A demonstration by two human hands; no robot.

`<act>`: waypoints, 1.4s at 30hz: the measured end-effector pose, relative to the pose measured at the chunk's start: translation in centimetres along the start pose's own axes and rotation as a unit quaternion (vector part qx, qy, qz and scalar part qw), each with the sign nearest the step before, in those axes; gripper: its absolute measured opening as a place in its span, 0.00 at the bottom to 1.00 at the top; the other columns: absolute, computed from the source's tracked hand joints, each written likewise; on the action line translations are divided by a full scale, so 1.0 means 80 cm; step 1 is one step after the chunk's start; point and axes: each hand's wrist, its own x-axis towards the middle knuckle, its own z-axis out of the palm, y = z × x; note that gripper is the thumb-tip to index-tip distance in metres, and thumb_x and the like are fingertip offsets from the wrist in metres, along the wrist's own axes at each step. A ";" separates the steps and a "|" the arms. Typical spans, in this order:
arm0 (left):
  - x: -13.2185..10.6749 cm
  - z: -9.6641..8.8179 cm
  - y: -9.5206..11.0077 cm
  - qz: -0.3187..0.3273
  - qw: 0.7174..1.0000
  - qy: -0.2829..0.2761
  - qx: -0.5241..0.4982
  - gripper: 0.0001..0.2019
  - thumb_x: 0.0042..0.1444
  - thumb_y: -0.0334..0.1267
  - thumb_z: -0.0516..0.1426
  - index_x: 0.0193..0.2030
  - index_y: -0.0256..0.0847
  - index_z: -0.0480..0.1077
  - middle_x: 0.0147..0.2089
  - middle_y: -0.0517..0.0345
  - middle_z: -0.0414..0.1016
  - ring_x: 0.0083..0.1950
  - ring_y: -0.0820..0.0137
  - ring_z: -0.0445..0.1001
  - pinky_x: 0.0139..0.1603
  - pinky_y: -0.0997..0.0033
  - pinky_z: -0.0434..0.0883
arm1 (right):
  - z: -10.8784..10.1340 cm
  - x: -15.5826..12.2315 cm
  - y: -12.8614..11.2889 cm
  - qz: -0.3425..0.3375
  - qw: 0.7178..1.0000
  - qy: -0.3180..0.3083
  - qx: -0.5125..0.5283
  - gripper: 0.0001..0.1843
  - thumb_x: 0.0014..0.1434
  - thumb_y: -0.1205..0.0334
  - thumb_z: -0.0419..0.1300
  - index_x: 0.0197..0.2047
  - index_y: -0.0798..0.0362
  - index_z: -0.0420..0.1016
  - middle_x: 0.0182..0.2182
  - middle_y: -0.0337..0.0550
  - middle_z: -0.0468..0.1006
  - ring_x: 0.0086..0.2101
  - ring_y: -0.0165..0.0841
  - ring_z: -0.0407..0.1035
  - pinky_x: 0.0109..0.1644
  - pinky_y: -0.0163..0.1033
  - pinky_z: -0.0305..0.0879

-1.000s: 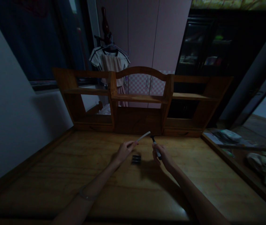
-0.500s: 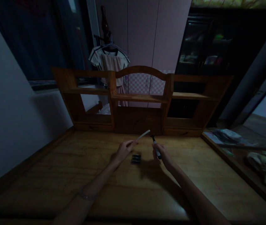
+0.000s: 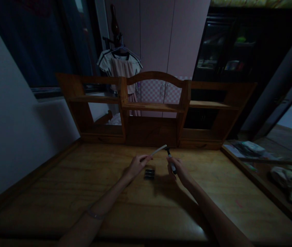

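My left hand (image 3: 137, 164) is closed on one end of a thin white strip (image 3: 158, 150), which points up and to the right. My right hand (image 3: 178, 168) grips a short pen-like tool (image 3: 171, 161) with a dark tip and pale barrel. The strip's far end nearly meets the tool's tip above the wooden desk (image 3: 84, 192). A small dark flat object (image 3: 149, 174) lies on the desk between my hands. The room is dim.
A wooden shelf unit (image 3: 156, 108) stands at the back of the desk. A white wall is on the left. Papers and cloth (image 3: 248, 149) lie on a lower surface at right. Clothes hang on a rack (image 3: 120, 65) behind the shelf.
The strip's far end has moved a little right, closer to the tool's tip. Both hands stay almost where they were.
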 end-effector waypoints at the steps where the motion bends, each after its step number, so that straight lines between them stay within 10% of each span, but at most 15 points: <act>1: 0.001 -0.001 -0.002 -0.010 1.000 0.003 0.004 0.19 0.58 0.50 0.51 0.38 0.37 0.76 0.40 0.53 0.77 0.43 0.63 0.73 0.47 0.68 0.66 | 0.000 0.000 -0.001 -0.001 1.000 0.001 0.000 0.27 0.61 0.48 0.51 0.15 0.54 0.58 0.08 0.34 0.58 0.11 0.23 0.52 0.16 0.32 0.45; 42: 0.005 -0.001 -0.008 -0.007 1.000 0.026 0.000 0.19 0.58 0.51 0.52 0.38 0.38 0.76 0.40 0.54 0.77 0.43 0.63 0.73 0.44 0.70 0.67 | 0.001 0.002 0.006 -0.006 1.000 -0.024 0.005 0.25 0.61 0.48 0.48 0.16 0.52 0.56 0.07 0.34 0.57 0.10 0.24 0.50 0.16 0.33 0.42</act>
